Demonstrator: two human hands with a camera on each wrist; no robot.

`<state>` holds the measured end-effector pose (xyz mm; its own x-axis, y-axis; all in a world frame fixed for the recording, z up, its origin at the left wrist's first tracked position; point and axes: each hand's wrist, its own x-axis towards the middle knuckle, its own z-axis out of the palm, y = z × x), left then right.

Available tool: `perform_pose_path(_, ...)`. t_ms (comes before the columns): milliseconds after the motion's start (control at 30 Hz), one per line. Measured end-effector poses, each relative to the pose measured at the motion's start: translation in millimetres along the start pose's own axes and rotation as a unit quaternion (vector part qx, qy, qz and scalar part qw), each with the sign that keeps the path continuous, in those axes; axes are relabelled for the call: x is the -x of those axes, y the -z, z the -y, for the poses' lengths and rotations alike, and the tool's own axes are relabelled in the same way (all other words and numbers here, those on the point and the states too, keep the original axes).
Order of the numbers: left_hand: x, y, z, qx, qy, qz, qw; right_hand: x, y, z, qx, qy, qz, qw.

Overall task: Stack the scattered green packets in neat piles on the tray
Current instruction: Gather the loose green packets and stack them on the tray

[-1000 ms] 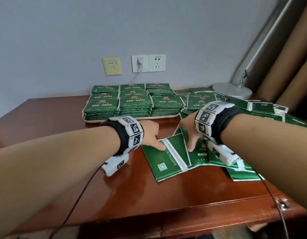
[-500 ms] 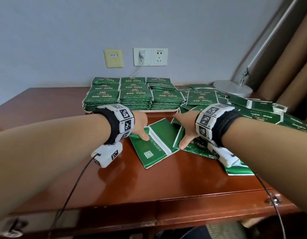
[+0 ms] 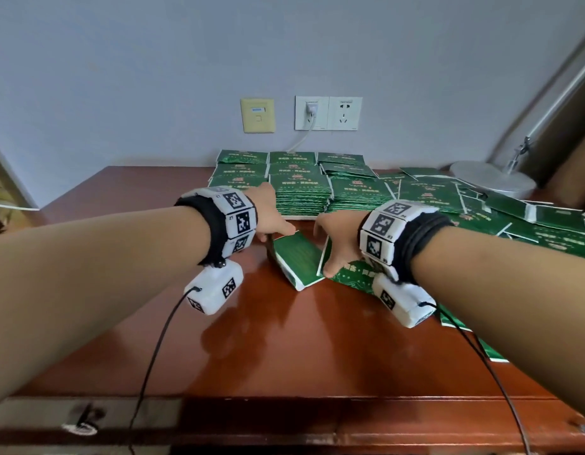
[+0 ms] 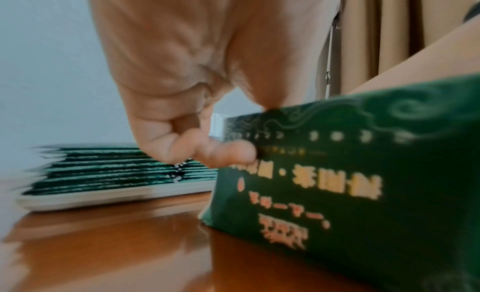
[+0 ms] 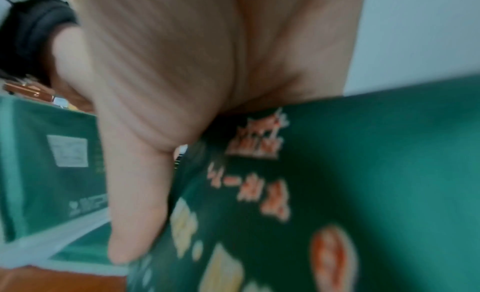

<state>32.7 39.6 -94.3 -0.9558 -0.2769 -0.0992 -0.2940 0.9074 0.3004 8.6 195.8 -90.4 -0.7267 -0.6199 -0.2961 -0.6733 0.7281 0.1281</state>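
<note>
We get soft, even daylight in the head view, w/ pale glare streaks on the glossy table (image 3: 284,339) below the fingers; edges bow. Both wrist views are badly motion-blurred; packet (image 4: 350,183) print by the fingertips unreadable.

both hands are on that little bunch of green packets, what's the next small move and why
Probably lift the bunch of packets forward onto a pile on the tray. The left hand and right hand each have a grip on one side of it, just short of the tray, and the loose packets to the right are not yet stacked.
</note>
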Motion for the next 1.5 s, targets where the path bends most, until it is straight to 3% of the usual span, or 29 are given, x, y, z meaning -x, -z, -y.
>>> perform_pose_path(67, 0.2, -3.6, -5.7, 0.025, 0.002, 0.013, 1.0, -0.1, 2.8, 2.3, 0.009, -0.021, 0.036, 0.999)
perform_pose_path(167, -0.5, -9.0, -14.9, 0.018, -0.016, 0.025, 0.999, -0.6, 6.5, -3.2, 0.011, -0.031, 0.023, 0.999)
perform_pose_path(467, 6.3, -0.1, -19.7, -0.16, -0.159, -0.014, 0.974, 3.6, 22.3, -5.6, 0.002, -0.013, -0.03, 0.999)
perform_pose_path(667, 9.1, -7.0, -1.5, -0.068, -0.203, 0.046, 0.976, -8.2, 10.6, -0.3, -0.027, -0.039, -0.082, 0.995)
perform_pose_path(967, 4.4, -21.8, 34.8, -0.15, -0.135, 0.118, 0.972, -23.1, -15.5, 0.2, 0.014, -0.052, 0.01, 0.998)
perform_pose_path(1333, -6.6, -26.7, 41.0, -0.206, -0.053, 0.15, 0.965, -41.7, -5.8, -10.1, 0.005, -0.077, 0.084, 0.994)
perform_pose_path(1500, -2.7, -26.3, 34.3, -0.2, -0.062, 0.144, 0.967, -48.5, -3.7, -9.5, 0.03, -0.083, 0.095, 0.992)
